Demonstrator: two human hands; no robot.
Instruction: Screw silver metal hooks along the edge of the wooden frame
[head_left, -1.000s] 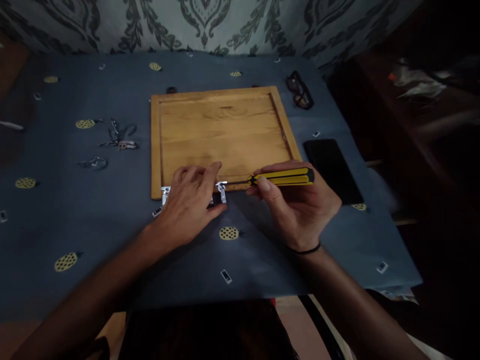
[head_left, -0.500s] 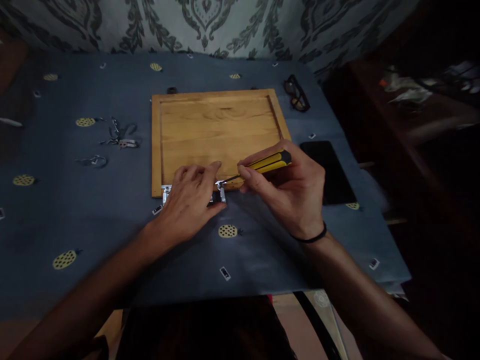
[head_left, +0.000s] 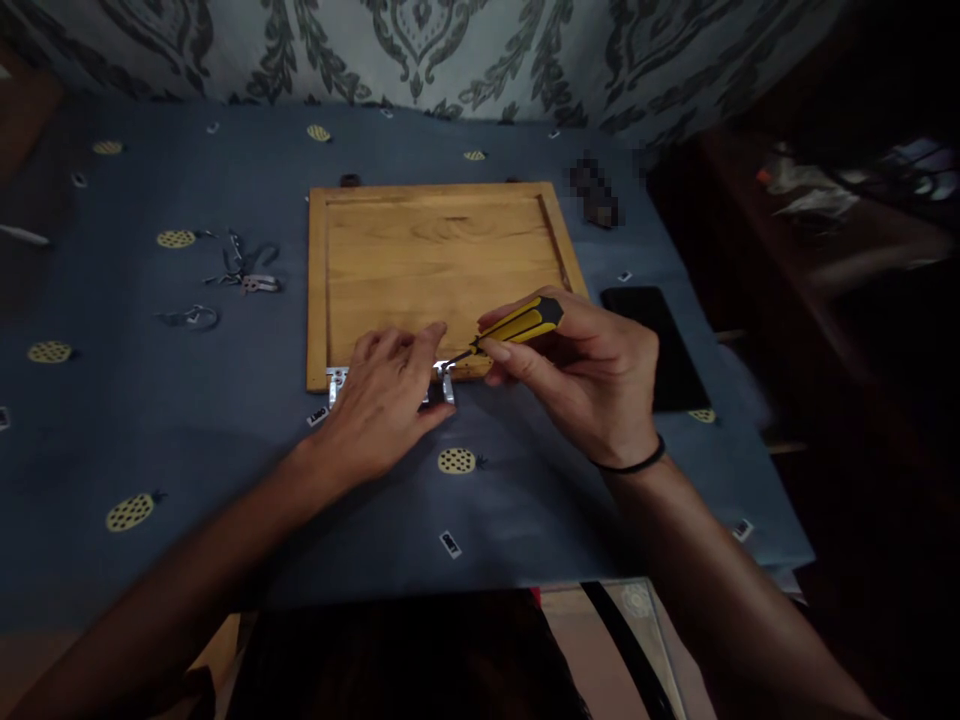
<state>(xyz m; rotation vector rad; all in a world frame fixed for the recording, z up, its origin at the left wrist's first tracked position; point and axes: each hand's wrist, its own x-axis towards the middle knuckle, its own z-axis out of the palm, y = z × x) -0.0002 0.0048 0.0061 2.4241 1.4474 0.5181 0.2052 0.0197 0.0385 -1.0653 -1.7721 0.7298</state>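
A framed wooden panel [head_left: 442,260] lies flat on a blue cloth-covered table. A silver metal hinge [head_left: 447,380] sits at the panel's near edge. My left hand [head_left: 382,405] lies over the hinge with its fingers pressed down on it, hiding most of it. My right hand [head_left: 581,375] is closed round a yellow and black screwdriver [head_left: 517,325]. The screwdriver slants down to the left, and its tip meets the hinge's right end beside my left fingertips.
Loose metal hardware [head_left: 244,275] lies on the blue cloth [head_left: 150,420] to the left of the panel. A black phone [head_left: 656,340] rests right of the panel. A blurred dark item [head_left: 596,195] is at the far right. A patterned curtain [head_left: 420,50] hangs behind.
My right hand has swung the screwdriver from lying level along the panel's edge to a steeper slant, moving left so the tip sits at the hinge. My left hand has stayed put.
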